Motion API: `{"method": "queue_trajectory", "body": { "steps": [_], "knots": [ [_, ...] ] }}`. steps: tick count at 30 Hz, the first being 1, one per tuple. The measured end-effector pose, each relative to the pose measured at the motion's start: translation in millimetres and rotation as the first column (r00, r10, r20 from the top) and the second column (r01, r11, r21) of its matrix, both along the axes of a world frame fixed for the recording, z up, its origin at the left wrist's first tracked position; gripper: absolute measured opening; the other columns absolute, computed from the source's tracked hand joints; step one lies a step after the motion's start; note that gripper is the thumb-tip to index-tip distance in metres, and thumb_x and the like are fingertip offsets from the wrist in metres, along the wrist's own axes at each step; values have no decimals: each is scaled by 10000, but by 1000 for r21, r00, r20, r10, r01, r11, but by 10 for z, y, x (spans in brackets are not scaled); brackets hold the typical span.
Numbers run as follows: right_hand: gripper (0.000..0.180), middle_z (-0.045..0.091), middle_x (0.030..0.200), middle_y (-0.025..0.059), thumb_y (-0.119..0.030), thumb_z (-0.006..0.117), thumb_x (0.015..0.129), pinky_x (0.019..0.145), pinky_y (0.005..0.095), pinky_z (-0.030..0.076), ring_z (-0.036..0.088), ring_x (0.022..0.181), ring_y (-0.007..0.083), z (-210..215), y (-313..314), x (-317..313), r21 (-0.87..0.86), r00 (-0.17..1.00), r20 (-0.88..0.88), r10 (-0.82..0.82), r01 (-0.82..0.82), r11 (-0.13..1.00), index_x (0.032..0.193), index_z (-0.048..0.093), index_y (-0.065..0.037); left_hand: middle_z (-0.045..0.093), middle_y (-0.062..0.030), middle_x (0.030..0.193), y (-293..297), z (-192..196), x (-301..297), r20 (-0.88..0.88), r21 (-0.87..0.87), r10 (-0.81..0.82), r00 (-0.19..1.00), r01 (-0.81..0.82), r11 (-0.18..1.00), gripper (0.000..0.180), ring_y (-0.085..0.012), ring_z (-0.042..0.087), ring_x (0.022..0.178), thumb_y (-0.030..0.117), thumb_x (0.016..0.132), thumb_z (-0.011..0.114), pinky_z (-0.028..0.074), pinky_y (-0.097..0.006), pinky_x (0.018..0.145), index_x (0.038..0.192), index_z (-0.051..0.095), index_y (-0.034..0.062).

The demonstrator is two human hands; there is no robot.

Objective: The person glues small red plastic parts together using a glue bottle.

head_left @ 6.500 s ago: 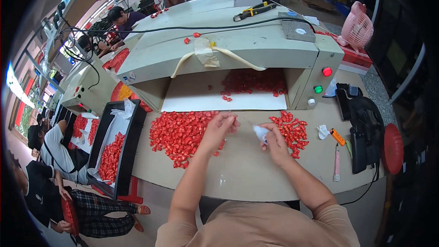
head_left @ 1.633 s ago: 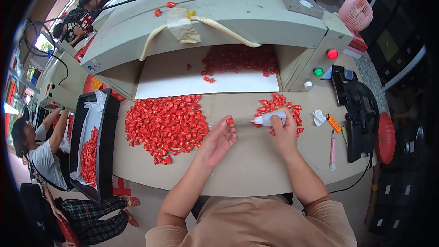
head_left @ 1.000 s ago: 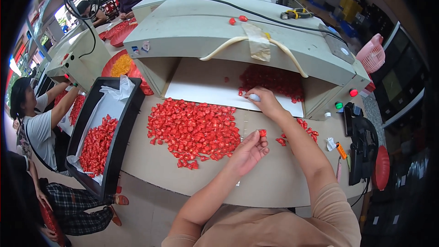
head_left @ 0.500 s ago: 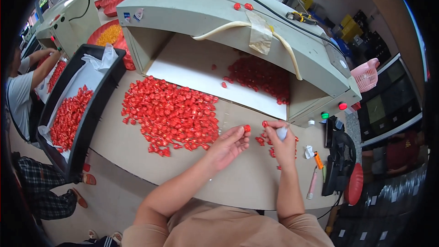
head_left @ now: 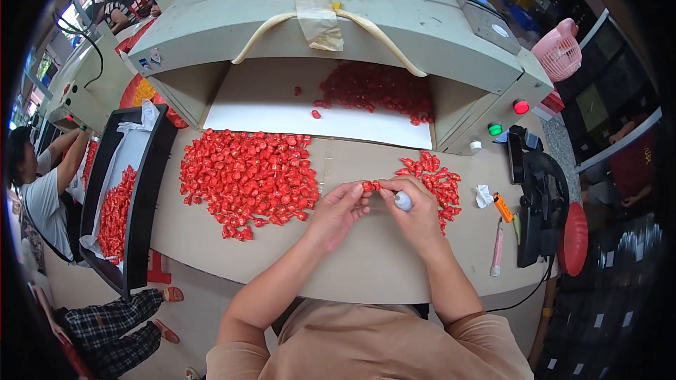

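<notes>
My left hand (head_left: 336, 215) pinches a small shiny red piece (head_left: 367, 186) between thumb and forefinger, its other fingers loosely curled. Against it, my right hand (head_left: 417, 217) holds a second, smaller red piece (head_left: 377, 185) at its fingertips; the two pieces meet or nearly meet. A pale, rounded, bottle-like thing (head_left: 403, 200) is also tucked in my right hand, mostly hidden by the fingers. To the left of my hands spreads a big heap of red rounded pieces (head_left: 246, 179). A smaller pile of slimmer red pieces (head_left: 440, 186) lies just beyond my right hand.
A grey machine (head_left: 394, 42) with an open front stands across the table, red pieces (head_left: 373, 88) inside. At left is a black tray (head_left: 144, 204) of red pieces, with a co-worker (head_left: 46, 197) beyond. An orange lighter (head_left: 503, 207), pink-handled tool (head_left: 497, 250) and black device (head_left: 542, 204) sit at right.
My right hand has moved left from the small pile, bringing its red piece up to the one in my left hand. The whole view has turned and shifted with my head.
</notes>
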State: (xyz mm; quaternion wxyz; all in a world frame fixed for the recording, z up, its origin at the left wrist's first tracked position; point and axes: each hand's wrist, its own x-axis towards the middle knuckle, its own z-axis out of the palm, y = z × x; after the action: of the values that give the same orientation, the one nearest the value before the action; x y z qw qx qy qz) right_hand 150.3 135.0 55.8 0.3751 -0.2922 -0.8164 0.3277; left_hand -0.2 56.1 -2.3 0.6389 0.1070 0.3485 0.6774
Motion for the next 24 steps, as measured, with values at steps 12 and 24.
{"method": "queue_trajectory", "body": {
  "steps": [12,24],
  "knots": [
    [166,644,891,95,-15,694,821,712,301,505,636,800,205,-129,-17,-85,-177,1000,14,12,-10,984,986,682,-26,668,-55,1029,3,-48,-33,-262,65,82,962,-67,996,232,-104,602,874,167,951,605,506,-270,788,1116,624,6],
    [164,672,931,69,17,697,810,733,263,498,631,824,145,-84,21,-32,-236,994,-68,83,-97,967,969,689,-22,694,-43,1005,-74,98,-77,-554,85,98,827,-61,994,197,-86,625,873,116,923,637,517,-237,791,1080,673,2]
  ]
}}
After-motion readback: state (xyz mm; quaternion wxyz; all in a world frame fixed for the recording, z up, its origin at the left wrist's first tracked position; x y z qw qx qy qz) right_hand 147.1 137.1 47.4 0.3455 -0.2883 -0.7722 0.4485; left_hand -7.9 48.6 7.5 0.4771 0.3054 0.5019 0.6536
